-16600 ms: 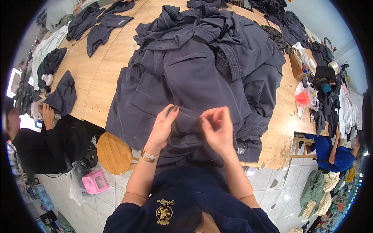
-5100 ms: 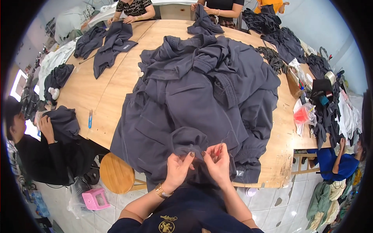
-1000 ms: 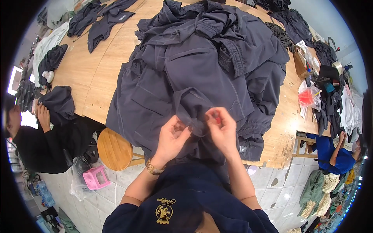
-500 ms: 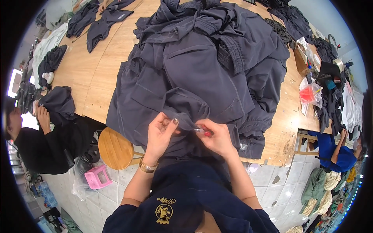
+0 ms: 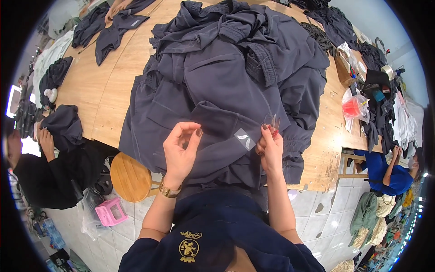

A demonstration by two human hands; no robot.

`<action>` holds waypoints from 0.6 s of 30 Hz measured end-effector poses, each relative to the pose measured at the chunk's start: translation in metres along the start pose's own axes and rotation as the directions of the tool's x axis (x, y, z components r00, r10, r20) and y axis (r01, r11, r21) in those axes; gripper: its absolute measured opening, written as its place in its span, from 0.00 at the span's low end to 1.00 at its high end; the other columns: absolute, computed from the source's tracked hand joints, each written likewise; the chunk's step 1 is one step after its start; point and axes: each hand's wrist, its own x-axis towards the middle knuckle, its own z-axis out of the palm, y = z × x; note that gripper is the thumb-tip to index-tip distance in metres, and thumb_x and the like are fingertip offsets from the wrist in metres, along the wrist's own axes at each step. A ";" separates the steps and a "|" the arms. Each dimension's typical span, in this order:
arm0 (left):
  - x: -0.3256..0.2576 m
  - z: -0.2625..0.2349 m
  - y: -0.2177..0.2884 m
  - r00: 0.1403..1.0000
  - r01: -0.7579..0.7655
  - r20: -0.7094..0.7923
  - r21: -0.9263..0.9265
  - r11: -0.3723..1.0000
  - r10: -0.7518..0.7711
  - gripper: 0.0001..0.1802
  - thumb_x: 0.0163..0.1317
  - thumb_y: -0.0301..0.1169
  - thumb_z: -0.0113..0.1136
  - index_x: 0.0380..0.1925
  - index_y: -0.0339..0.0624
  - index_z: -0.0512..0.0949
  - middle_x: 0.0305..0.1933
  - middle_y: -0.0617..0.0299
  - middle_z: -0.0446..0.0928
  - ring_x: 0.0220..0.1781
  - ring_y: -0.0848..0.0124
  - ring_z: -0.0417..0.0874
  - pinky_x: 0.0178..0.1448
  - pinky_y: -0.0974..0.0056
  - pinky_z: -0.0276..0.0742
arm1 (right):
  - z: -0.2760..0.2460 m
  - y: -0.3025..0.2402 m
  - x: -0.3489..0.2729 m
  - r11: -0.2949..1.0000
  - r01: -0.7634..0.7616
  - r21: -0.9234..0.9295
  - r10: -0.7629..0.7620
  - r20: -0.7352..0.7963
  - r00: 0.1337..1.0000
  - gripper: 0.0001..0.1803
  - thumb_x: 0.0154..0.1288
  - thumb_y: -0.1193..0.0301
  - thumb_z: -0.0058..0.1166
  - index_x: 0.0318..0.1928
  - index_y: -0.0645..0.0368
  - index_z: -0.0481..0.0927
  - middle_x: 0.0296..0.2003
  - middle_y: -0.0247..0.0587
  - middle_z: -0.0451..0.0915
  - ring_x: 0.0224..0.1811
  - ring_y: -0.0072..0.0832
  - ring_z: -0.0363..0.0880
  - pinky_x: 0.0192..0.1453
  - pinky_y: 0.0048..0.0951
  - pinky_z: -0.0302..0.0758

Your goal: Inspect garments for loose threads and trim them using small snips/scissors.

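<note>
A large heap of dark grey garments (image 5: 213, 86) with elastic cuffs lies before me. On the cloth between my hands is a small light grey patch (image 5: 245, 139) with a white mark. My right hand (image 5: 271, 147), just right of the patch, is closed round small red-handled snips (image 5: 275, 131), their blades pointing away from me. A piece of clear film (image 5: 270, 119) shows beside the blades. Over the garment to the left, my left hand (image 5: 180, 147) has thumb and forefinger tips drawn together in a pinch; whether anything is between them is too small to make out.
The heap rests on a wooden table (image 5: 108, 86). A round wooden stool (image 5: 130, 177) and pink plastic stool (image 5: 111, 211) stand at left. A person in black (image 5: 50, 177) sits left, another in blue (image 5: 389, 174) right. A bagged red cup (image 5: 352, 108) stands at the right.
My hands have moved apart: the right went right and away from me with the snips, the left slightly left. The patch on the cloth now shows, as does the clear film.
</note>
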 end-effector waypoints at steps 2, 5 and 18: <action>0.000 -0.002 0.001 0.999 -0.011 0.040 0.111 0.994 0.006 0.10 0.56 0.27 0.63 0.38 0.37 0.76 0.34 0.63 0.78 0.37 0.76 0.78 0.43 0.72 0.73 | 0.002 0.000 -0.001 1.000 -0.007 -0.003 0.007 -0.009 1.000 0.11 0.67 0.64 0.53 0.30 0.54 0.70 0.14 0.20 0.56 0.12 0.11 0.51 0.17 0.17 0.51; 0.001 -0.007 0.011 0.968 -0.215 0.211 0.439 0.873 0.132 0.17 0.47 0.31 0.70 0.37 0.39 0.77 0.34 0.59 0.79 0.36 0.67 0.80 0.44 0.65 0.74 | 0.003 -0.005 0.000 1.000 -0.008 -0.027 0.008 -0.009 1.000 0.10 0.67 0.67 0.50 0.28 0.49 0.66 0.13 0.19 0.55 0.12 0.11 0.50 0.16 0.17 0.49; 0.048 -0.078 0.008 0.959 -0.090 -0.121 0.728 0.679 0.257 0.16 0.55 0.27 0.61 0.45 0.41 0.77 0.43 0.57 0.79 0.45 0.66 0.79 0.48 0.64 0.73 | 0.019 -0.069 0.017 0.732 0.567 -0.378 -0.451 0.355 0.819 0.14 0.69 0.78 0.38 0.52 0.62 0.72 0.27 0.32 0.74 0.31 0.15 0.71 0.33 0.15 0.63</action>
